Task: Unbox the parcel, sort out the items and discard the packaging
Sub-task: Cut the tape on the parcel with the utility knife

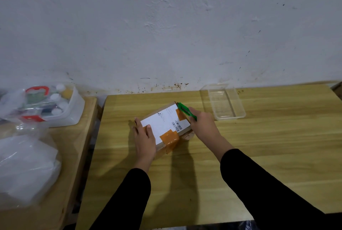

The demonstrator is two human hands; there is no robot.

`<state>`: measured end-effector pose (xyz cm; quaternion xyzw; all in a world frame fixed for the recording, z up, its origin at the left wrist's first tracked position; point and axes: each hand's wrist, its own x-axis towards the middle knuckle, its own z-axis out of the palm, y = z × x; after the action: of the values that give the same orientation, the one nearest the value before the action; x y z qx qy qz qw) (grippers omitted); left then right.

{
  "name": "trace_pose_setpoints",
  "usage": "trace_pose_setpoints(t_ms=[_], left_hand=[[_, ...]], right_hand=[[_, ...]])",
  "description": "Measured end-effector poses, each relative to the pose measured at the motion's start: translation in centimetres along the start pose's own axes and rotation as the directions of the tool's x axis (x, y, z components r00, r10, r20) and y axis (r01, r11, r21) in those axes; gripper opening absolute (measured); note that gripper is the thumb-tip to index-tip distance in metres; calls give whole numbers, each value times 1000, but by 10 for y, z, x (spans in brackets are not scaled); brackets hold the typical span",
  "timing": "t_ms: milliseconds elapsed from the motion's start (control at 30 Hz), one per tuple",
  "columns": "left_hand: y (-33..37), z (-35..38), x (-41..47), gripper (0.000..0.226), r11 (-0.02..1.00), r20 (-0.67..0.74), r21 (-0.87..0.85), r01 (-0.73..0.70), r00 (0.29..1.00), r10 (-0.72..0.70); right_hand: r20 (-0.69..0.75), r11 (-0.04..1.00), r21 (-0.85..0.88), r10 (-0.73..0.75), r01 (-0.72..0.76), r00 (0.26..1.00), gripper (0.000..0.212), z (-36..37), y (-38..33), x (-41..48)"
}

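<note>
left hand (143,138) flat, open, steadying stiff, likely light taped box (165,125) on table (259,146); right hand (200,121) closed around green cutter (186,111) at far corner.

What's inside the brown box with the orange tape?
That can't be seen. The box is shut, with orange tape and a white label on top. The left hand steadies it; the right hand holds a green cutter.

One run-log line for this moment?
left hand: steadies parcel | right hand: green cutter at far corner | parcel: still taped
</note>
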<state>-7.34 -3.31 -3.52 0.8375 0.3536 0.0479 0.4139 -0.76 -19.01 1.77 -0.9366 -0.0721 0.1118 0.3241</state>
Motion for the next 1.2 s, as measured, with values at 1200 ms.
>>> trace_pose_setpoints(t_ms=[1200], left_hand=[[30,-19,22,51,640,253,657,-399,916,312]], right_hand=[[-213,975,221,58,-10,975,39,-7,28,-46]])
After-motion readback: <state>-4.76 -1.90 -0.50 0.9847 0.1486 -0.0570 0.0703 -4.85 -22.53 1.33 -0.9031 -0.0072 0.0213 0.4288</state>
